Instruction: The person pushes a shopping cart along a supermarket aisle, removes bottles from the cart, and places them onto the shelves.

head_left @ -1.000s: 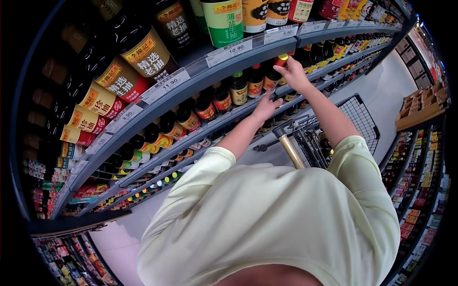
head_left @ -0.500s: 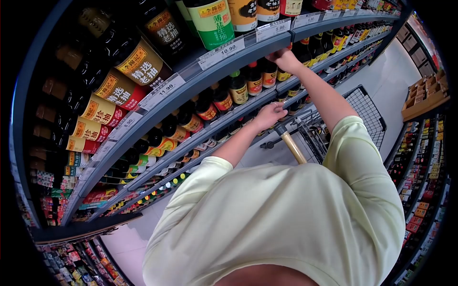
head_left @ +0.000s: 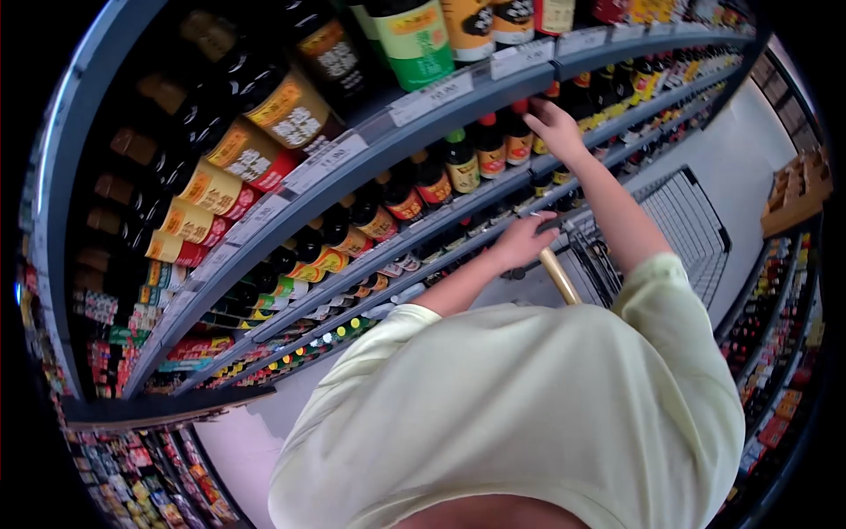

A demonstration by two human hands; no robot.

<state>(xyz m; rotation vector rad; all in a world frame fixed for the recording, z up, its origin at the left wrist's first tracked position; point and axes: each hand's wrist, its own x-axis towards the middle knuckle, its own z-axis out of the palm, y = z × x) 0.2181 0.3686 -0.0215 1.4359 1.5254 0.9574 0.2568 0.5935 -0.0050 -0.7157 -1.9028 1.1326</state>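
My right hand [head_left: 557,130] reaches to the shelf below the top price rail. Its fingers are partly stretched out and apart beside a red-capped sauce bottle [head_left: 518,141], and I cannot tell whether they touch it. My left hand [head_left: 529,240] is lower, closed at the grey end of the shopping cart's handle [head_left: 559,275]. A green-capped bottle [head_left: 461,163] and another red-capped bottle [head_left: 490,148] stand upright in the same row, left of my right hand.
The shopping cart [head_left: 692,225] stands on the pale floor at the right. Larger soy sauce bottles [head_left: 286,110] fill the upper shelf behind its price rail [head_left: 432,99]. A wooden crate display [head_left: 796,196] and more stocked shelves [head_left: 775,353] line the far right.
My right hand has shifted slightly right and down, and its fingers have loosened apart. My left hand is slightly farther right and lower, at the cart handle. The whole view has shifted a little.
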